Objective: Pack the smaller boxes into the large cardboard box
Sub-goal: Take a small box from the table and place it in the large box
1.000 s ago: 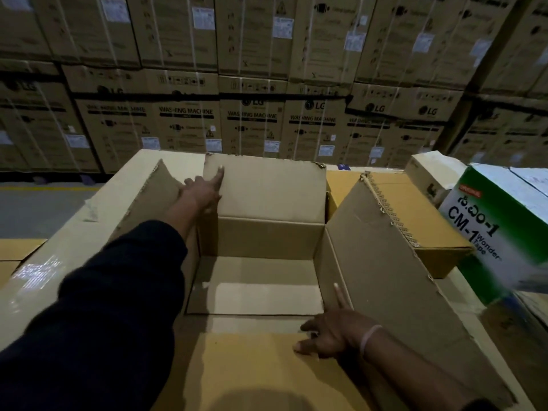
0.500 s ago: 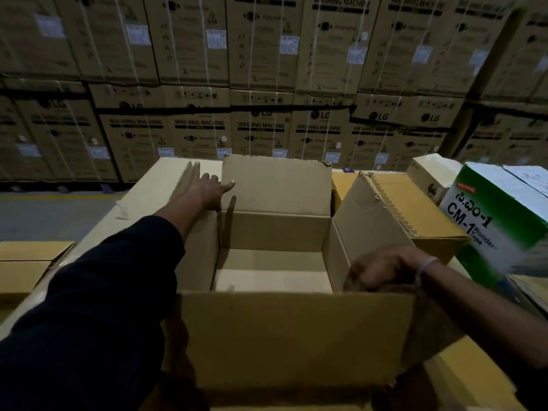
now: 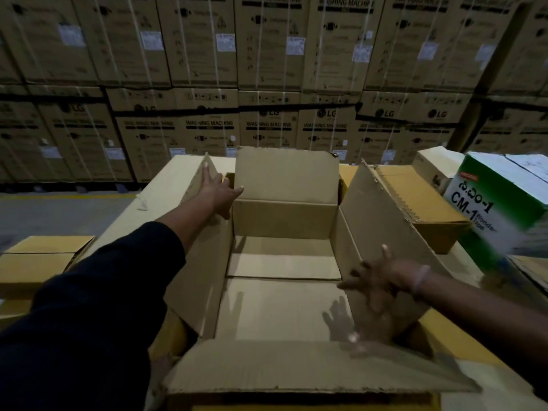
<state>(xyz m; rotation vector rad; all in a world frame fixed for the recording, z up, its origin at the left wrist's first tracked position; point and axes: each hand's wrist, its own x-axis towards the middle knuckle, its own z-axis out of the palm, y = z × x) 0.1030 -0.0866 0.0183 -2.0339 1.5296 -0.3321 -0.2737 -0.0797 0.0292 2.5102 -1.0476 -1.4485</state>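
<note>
**Open carton, both hands on its side flaps**

The large cardboard box (image 3: 284, 256) sits open in the middle of the view, on top of other cartons, with all four flaps spread and only its bare floor showing inside. The far flap (image 3: 287, 173) stands upright; the near flap (image 3: 311, 369) folds out toward the person.

The left hand (image 3: 218, 192), at the end of a dark sleeve (image 3: 98, 307), reaches to the far left corner. Its fingers are straight and spread, laid flat against the left flap (image 3: 204, 173), with the thumb pointing toward the far flap. It grips nothing.

The right hand (image 3: 382, 277), with a pale band (image 3: 421, 278) at the wrist, is blurred. Its fingers are spread apart and lie against the inner face of the right flap (image 3: 382, 221), which leans outward. It holds nothing either.

To the right, just beyond that flap, rests a yellow-brown smaller box (image 3: 415, 200), and next to it a green and white carton (image 3: 498, 203) printed "CM-1 Wonder Tape". Another yellow-brown box (image 3: 38, 262) lies at the left. Behind everything rises a wall of stacked washing machine cartons (image 3: 267, 84) marked LG.
</note>
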